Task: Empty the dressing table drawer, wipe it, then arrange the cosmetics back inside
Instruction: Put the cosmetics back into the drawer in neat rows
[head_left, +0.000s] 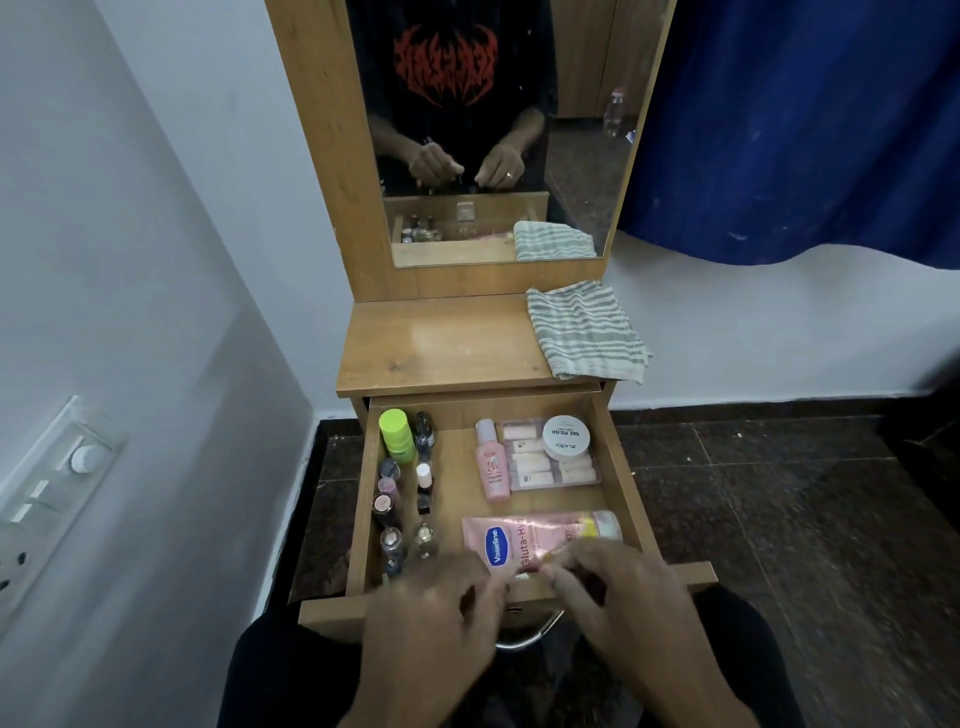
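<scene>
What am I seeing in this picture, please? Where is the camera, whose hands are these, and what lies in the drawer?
The one camera sits on a person's head and looks down. The left hand and right hand are that person's own, meeting over the front of the open wooden drawer. Inside are a pink Vaseline tube, a round white jar and small nail polish bottles. A grey-striped cloth rests on the wooden tabletop. The hands are blurred, so what they hold is unclear.

Cloth (587, 332): was cream with grey-green stripes
Drawer (615, 467): was light wood-brown
Tube (540, 535): was pink with a blue logo
Bottle (397, 434): was lime green
Curtain (805, 130): was deep blue, upper right of the frame
Floor (779, 519): was dark, speckled
</scene>
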